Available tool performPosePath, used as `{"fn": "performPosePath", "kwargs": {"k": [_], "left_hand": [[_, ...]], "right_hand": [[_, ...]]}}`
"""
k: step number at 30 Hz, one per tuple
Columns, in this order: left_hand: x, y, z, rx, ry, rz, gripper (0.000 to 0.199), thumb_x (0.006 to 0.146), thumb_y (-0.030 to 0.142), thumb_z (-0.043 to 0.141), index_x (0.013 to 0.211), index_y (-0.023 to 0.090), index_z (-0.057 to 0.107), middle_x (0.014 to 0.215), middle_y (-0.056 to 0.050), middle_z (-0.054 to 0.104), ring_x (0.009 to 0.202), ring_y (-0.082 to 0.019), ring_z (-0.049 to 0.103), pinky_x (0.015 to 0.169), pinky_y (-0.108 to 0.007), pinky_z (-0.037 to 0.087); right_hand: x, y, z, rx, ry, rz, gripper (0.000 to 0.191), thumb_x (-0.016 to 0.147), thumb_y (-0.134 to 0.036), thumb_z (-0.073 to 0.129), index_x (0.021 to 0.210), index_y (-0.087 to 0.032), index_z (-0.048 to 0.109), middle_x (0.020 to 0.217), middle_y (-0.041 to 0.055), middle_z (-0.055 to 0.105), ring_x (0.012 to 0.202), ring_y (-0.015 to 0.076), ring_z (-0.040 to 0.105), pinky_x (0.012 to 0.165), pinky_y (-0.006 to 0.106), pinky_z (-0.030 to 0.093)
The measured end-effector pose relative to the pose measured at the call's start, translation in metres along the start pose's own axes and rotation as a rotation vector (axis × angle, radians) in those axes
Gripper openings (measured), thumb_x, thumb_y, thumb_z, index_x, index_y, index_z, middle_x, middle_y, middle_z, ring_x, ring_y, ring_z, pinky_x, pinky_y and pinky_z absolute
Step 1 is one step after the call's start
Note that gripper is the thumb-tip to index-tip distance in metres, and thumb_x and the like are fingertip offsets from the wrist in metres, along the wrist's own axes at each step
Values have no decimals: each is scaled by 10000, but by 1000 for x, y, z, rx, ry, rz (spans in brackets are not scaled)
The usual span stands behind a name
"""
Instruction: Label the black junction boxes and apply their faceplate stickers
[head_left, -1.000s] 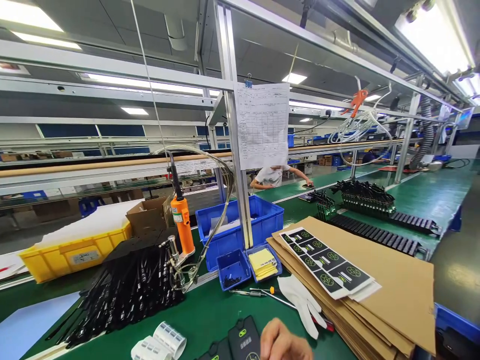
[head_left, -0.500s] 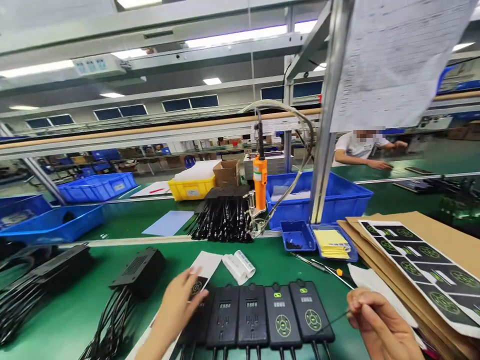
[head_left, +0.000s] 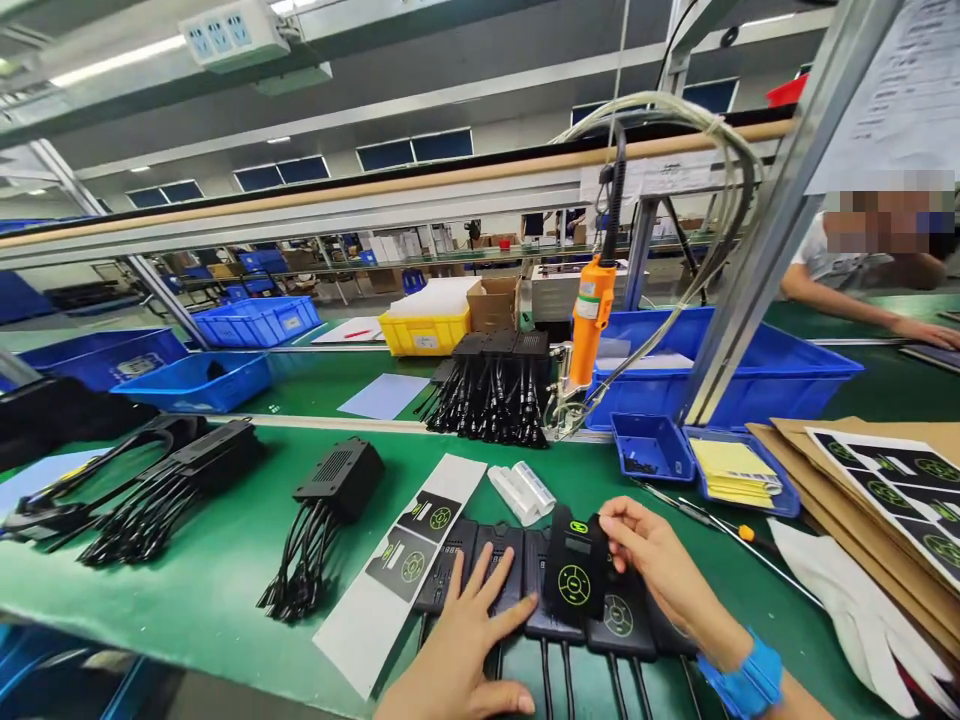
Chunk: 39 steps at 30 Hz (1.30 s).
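Observation:
My right hand (head_left: 660,565) pinches the edge of a black label (head_left: 576,570) with green button markings. The label hangs over one of the black controllers (head_left: 534,570), which stand side by side with cables toward me. Whether it touches the casing, I cannot tell. My left hand (head_left: 465,640) lies with spread fingers on the controllers to the left. Beside that hand is a white backing sheet (head_left: 349,635) bearing two more labels. To the right, another controller (head_left: 619,618) carries a green-marked label and is partly covered by my right hand.
Black boxes with cable bundles (head_left: 341,480) lie at left. White rolls (head_left: 523,490), a screw tray (head_left: 651,448), yellow papers (head_left: 731,468) and a screwdriver (head_left: 757,540) lie behind and right. An orange power screwdriver (head_left: 592,320) hangs above. A co-worker's arm (head_left: 847,300) shows far right.
The view has swung left. My right hand has moved left over the controllers with the label, which now faces me. My left hand has shifted from the backing sheet onto the controllers.

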<state>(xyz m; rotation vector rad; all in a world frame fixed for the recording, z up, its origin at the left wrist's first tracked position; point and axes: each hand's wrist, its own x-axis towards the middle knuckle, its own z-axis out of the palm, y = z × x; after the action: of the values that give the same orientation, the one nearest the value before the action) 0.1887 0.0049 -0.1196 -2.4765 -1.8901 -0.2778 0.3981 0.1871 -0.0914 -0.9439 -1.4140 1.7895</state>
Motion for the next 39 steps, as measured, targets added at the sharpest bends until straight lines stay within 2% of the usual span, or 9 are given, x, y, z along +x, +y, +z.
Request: {"fn": "performPosePath", "kwargs": {"k": [3, 5, 7, 10, 15, 20, 26, 32, 39], "left_hand": [[-8, 8, 1, -226, 9, 72, 274, 861, 549, 608, 1080, 408, 695, 1507, -7, 323, 1388, -330, 331, 1078, -632, 333], [-15, 12, 10, -269, 89, 61, 151, 869, 439, 634, 906, 347, 748, 1375, 2, 499, 1327, -267, 437, 1095, -541, 392], [-21, 15, 22, -200, 167, -33, 190, 873, 354, 620, 1023, 286, 717, 1288, -44, 563, 1258, -234, 507, 1058, -465, 471], [-26, 18, 33, -57, 235, -121, 401, 841, 296, 630, 1233, 217, 597, 1288, -95, 556, 1204, -238, 549, 987, -412, 539], [-25, 19, 34, 56, 329, -58, 406, 879, 388, 589, 1221, 170, 584, 1237, -102, 592, 1146, -237, 590, 942, -387, 565], [-22, 22, 30, 45, 390, -81, 409, 929, 462, 511, 1211, 177, 594, 1230, -79, 601, 1146, -219, 586, 938, -376, 567], [-20, 25, 25, 82, 349, -73, 457, 937, 508, 474, 1240, 189, 596, 1211, -98, 607, 1121, -244, 598, 894, -415, 582], [-18, 28, 25, 117, 316, -81, 524, 884, 582, 544, 1249, 209, 594, 1227, -106, 596, 1136, -254, 585, 914, -409, 572], [-14, 32, 22, 113, 361, -117, 479, 870, 585, 561, 1182, 228, 631, 1170, -62, 633, 1076, -238, 618, 876, -413, 596]], "right_hand": [[13, 14, 12, -86, -82, 44, 456, 649, -558, 750, 787, -161, 574, 593, -46, 451, 518, 83, 419, 410, 185, 361], [18, 22, 17, -118, -99, 62, 441, 652, -546, 745, 777, -160, 574, 558, -53, 436, 500, 81, 408, 402, 181, 349], [20, 26, 20, -148, -100, 68, 435, 649, -544, 741, 781, -163, 577, 552, -54, 433, 503, 83, 411, 402, 178, 344], [22, 29, 22, -186, -92, 70, 452, 633, -564, 741, 781, -168, 581, 556, -50, 436, 508, 89, 422, 396, 180, 339], [22, 33, 22, -253, -84, 68, 496, 647, -614, 716, 803, -160, 592, 587, -33, 467, 504, 89, 429, 395, 187, 345], [21, 36, 20, -287, -75, 71, 521, 645, -635, 717, 812, -155, 604, 603, -19, 484, 513, 93, 438, 399, 193, 356], [21, 34, 20, -303, -64, 74, 521, 646, -634, 718, 817, -154, 610, 594, -15, 484, 511, 97, 441, 400, 200, 361], [23, 38, 18, -353, -89, 60, 495, 700, -606, 681, 864, -145, 605, 602, -18, 485, 489, 89, 433, 401, 204, 356], [24, 41, 17, -460, -94, 46, 470, 738, -574, 623, 904, -136, 591, 629, -26, 490, 437, 63, 390, 389, 203, 340]]}}
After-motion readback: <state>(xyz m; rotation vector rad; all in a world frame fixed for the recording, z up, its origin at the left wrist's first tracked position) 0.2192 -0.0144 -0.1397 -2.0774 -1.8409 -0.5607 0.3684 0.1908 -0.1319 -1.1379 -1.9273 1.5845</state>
